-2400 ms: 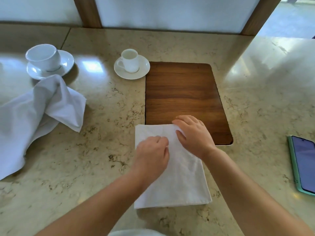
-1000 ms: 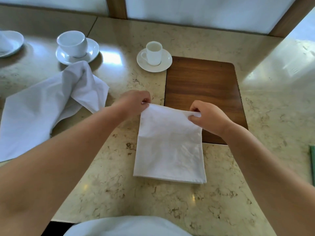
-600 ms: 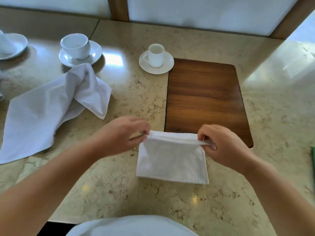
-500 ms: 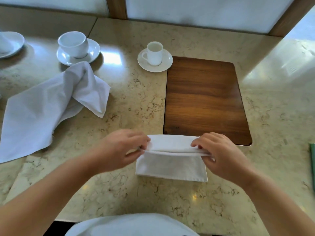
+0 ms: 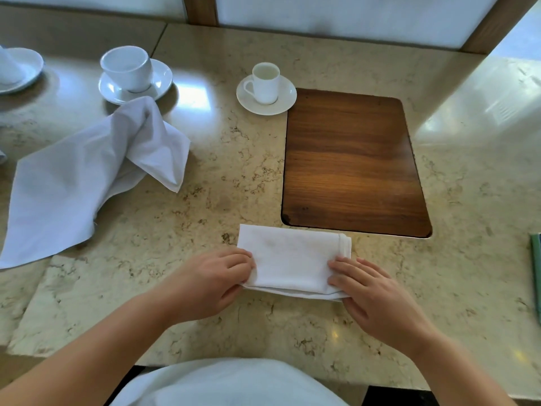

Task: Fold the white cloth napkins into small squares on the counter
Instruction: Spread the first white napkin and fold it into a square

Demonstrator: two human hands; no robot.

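A white cloth napkin (image 5: 292, 257) lies folded into a small, nearly square stack on the marble counter (image 5: 205, 200), just below the wooden inlay. My left hand (image 5: 216, 279) pinches its near left corner. My right hand (image 5: 371, 291) grips the near right corner, fingers on top and thumb under the edge. A second white napkin (image 5: 82, 183) lies loose and crumpled at the left of the counter.
A dark wooden inlay (image 5: 351, 162) sits in the counter behind the folded napkin. A small cup on a saucer (image 5: 265, 86) stands at its far left corner, a larger cup and saucer (image 5: 131, 73) further left. A green-edged phone (image 5: 535, 265) shows at the right edge.
Both hands took the far edge of the long folded napkin, lifted it and brought it toward me onto the near edge, halving its length. The hands now rest on the near corners.
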